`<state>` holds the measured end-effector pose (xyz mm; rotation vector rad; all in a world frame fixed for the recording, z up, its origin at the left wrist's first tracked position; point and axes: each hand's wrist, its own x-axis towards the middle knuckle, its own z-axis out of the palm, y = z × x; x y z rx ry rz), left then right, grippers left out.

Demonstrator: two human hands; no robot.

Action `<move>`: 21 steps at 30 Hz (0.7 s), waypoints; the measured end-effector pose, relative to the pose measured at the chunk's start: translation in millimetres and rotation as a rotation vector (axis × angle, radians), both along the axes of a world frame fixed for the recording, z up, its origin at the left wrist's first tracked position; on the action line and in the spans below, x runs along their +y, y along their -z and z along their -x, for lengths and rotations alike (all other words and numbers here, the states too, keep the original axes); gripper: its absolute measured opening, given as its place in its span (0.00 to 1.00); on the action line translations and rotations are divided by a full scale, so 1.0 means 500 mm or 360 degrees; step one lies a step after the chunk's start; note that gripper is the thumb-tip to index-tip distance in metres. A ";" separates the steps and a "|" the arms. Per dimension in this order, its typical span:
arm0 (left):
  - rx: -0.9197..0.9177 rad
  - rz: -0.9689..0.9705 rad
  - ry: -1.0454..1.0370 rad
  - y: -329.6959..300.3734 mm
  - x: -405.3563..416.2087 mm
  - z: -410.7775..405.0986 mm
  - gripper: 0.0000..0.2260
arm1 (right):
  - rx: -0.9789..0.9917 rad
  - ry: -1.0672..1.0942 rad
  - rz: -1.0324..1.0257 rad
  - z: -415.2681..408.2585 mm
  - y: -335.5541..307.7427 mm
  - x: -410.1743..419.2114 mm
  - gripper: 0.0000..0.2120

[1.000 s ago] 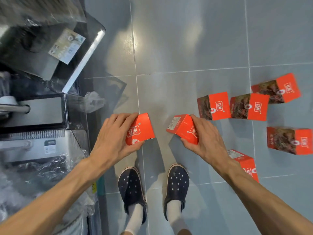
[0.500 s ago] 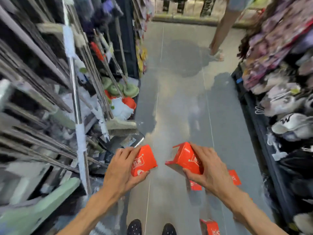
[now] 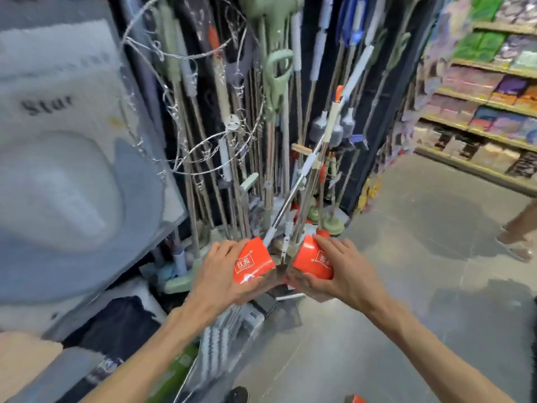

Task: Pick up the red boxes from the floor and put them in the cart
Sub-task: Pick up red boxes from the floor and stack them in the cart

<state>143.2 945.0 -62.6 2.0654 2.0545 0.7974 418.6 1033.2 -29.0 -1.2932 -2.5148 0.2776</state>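
Red boxes (image 3: 253, 264) (image 3: 315, 261) blurred, gripped by left hand (image 3: 225, 274), right hand (image 3: 345, 271)

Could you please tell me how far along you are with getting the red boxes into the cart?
Nothing visibly delivered: no cart is in view. In hand: the left hand grips one red box, the right hand another. Left: at least one box on the floor at the bottom edge.
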 end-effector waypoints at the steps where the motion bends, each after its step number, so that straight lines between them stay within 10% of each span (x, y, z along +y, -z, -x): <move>1: 0.0003 -0.0010 -0.0102 -0.006 -0.041 0.015 0.40 | -0.0021 -0.0112 -0.0014 0.027 -0.015 -0.006 0.42; 11: 0.0146 0.0034 -0.1182 -0.076 -0.601 0.163 0.39 | -0.0028 -0.1252 -0.0032 0.427 -0.097 -0.302 0.44; 21: 0.0158 0.0052 -0.2260 -0.118 -1.379 0.086 0.40 | -0.0086 -0.2219 -0.0128 0.711 -0.132 -0.976 0.40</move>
